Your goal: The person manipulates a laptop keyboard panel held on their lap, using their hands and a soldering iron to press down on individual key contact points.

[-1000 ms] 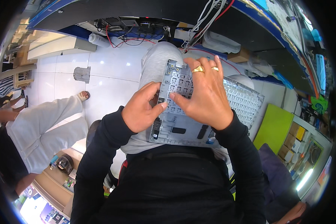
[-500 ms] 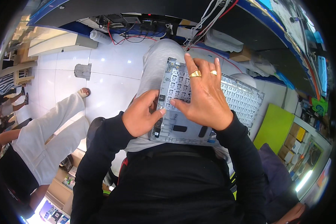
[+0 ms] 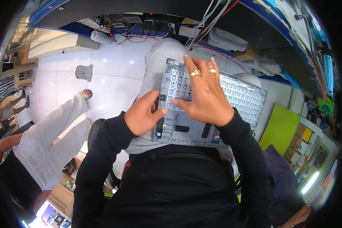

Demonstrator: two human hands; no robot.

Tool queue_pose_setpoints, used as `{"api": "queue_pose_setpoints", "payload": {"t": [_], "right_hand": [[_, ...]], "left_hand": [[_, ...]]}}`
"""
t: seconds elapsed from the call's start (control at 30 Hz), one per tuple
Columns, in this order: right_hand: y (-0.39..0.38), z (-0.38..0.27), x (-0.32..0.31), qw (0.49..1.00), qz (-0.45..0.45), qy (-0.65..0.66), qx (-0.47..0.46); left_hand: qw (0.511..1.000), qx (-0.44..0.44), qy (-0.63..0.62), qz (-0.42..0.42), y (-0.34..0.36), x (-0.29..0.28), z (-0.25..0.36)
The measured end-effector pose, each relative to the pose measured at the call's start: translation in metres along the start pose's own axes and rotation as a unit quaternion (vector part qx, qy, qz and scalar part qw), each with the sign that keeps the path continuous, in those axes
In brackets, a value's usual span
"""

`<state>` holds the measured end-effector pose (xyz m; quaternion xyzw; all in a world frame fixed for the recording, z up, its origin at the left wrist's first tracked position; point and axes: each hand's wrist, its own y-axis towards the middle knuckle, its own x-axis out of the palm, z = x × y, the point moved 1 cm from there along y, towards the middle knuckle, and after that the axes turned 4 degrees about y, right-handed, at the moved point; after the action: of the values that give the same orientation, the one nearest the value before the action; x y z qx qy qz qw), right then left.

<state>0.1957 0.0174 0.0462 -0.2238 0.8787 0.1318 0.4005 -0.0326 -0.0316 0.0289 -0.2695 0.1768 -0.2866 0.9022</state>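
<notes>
Centre of frame: a grey keyboard frame (image 3: 201,110) lies across the person's lap, bare of keycaps, its long axis running from centre frame toward the right edge, tilted slightly downward to the right.
Surface of the frame: flat, thin, matt grey — a grid of small pale switch sockets above, a plainer strip with dark slots along the near edge.
Left hand (image 3: 142,116): at the frame's left end, fingers curled, thumb tip pressed onto the near-left corner region; whether it grips the edge from beneath cannot be told.
Right hand (image 3: 203,95): laid flat on top of the socket grid, fingers spread and pointing toward the top of the picture, thumb reaching left until it almost meets the left thumb; two gold rings (image 3: 195,73) on its fingers. It holds nothing, only presses down.
Governing relation: both hands sit on the left half of the frame — the long right half lies uncovered, nearer the right hand.
Sleeves: black, close-fitting, entering from the lower edge.
Left of frame: another person's pale trouser leg (image 3: 53,136) on a white tiled floor (image 3: 114,64).
Top of frame: red and white cables (image 3: 212,15) under a dark bench edge.
Right of frame: a yellow-green board (image 3: 279,127).
</notes>
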Motion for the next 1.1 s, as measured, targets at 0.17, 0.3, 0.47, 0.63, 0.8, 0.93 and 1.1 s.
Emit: {"api": "queue_pose_setpoints", "payload": {"t": [0.17, 0.3, 0.47, 0.63, 0.8, 0.93, 1.1], "right_hand": [[-0.002, 0.015, 0.008, 0.999, -0.043, 0.027, -0.001], [-0.002, 0.014, 0.017, 0.999, -0.047, 0.014, -0.01], [-0.003, 0.011, 0.018, 0.998, -0.069, 0.002, 0.014], [-0.008, 0.014, 0.011, 0.999, -0.049, 0.001, 0.01], [-0.054, 0.007, -0.017, 1.0, 0.026, -0.006, -0.003], [-0.091, -0.014, 0.002, 0.999, -0.022, -0.047, -0.006], [-0.098, -0.021, 0.014, 0.997, -0.041, -0.06, 0.009]], "left_hand": [[0.999, -0.021, -0.026, 0.0, 0.009, -0.001, -0.003], [0.998, -0.04, -0.043, 0.003, 0.008, 0.001, 0.0], [0.998, -0.038, -0.052, 0.026, 0.009, 0.007, 0.0], [0.999, -0.04, -0.013, 0.018, 0.011, 0.004, 0.0], [0.996, -0.03, -0.082, 0.028, 0.011, 0.01, -0.013], [0.991, -0.037, -0.126, 0.015, 0.013, 0.008, -0.015], [0.996, -0.087, -0.013, -0.025, 0.022, 0.002, -0.015]]}}
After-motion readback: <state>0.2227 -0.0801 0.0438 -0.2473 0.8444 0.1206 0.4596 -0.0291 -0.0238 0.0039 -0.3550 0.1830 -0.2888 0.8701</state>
